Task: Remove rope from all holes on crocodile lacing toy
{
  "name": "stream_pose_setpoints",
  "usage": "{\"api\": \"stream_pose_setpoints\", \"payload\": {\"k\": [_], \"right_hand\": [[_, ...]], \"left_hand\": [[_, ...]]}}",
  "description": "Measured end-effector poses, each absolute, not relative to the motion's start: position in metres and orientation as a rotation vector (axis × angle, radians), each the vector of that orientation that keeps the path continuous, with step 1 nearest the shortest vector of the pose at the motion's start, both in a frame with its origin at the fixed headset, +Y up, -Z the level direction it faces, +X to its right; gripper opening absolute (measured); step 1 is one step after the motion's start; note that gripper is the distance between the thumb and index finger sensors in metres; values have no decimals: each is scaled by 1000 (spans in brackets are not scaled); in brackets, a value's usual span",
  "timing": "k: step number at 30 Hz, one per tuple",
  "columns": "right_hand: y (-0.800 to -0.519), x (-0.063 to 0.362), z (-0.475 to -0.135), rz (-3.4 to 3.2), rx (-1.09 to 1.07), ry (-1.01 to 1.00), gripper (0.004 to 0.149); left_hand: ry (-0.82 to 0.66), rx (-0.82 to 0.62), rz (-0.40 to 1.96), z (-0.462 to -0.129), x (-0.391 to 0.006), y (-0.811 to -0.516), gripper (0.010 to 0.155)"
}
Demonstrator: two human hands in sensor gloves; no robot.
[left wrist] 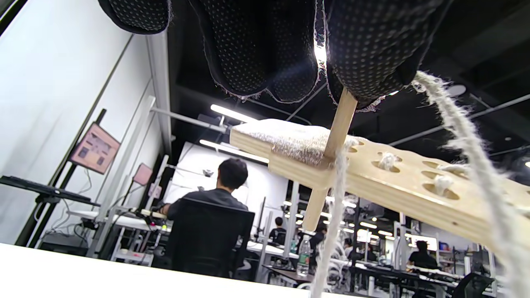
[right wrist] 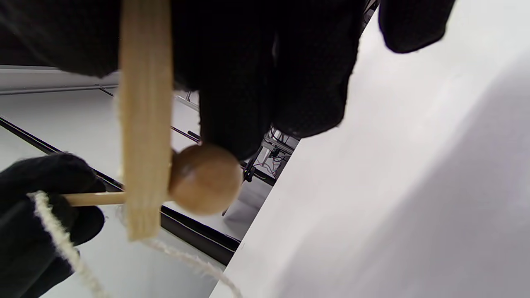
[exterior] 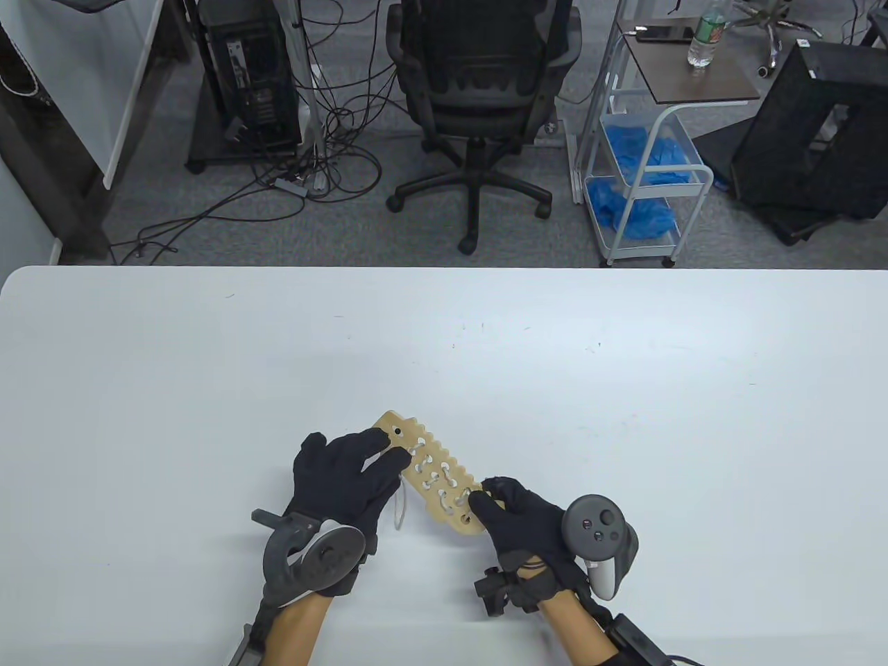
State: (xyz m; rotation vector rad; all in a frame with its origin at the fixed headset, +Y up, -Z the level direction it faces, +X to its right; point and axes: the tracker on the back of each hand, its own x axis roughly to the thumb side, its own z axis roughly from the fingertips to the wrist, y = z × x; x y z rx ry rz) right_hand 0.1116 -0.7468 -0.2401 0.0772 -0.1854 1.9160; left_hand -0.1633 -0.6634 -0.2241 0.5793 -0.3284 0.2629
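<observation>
So the left hand (exterior: 347,479) sits at about 7 o'clock on the table (exterior: 624,416), with its fingers curled over the upper-left end of the croc (exterior: 431,477), gripping it. In the left wrist view the fingertips (left wrist: 364,54) also pinch a thin wooden stick (left wrist: 336,136) that pokes through the board. The croc is held up off the table, running from 10 o'clock down to 4 o'clock between the two hands. The rope (exterior: 438,480) is laced through several of its holes, and a loose loop of it hangs down just below the left hand. The right hand (exterior: 517,517) is at the lower-right end, fingers bent and pinching that end of the board. In the right wrist view a round wooden bead (right wrist: 205,179) on a stick sits tight against the board's edge, touching a fingertip.
</observation>
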Motion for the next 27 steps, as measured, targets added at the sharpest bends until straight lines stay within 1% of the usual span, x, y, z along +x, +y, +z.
{"api": "stream_pose_setpoints", "payload": {"k": [14, 18, 22, 27], "right_hand": [[-749, 112, -241, 1821, 91, -149, 44], [-746, 114, -241, 1800, 86, -162, 44], [-743, 116, -241, 1775, 84, -177, 44], [-741, 119, -241, 1734, 80, -184, 44]], "left_hand": [[-330, 560, 274, -226, -164, -665, 43], [-317, 561, 304, -226, -166, -664, 59], [-263, 558, 371, -227, -172, -664, 64], [-153, 481, 522, -234, -183, -672, 67]]}}
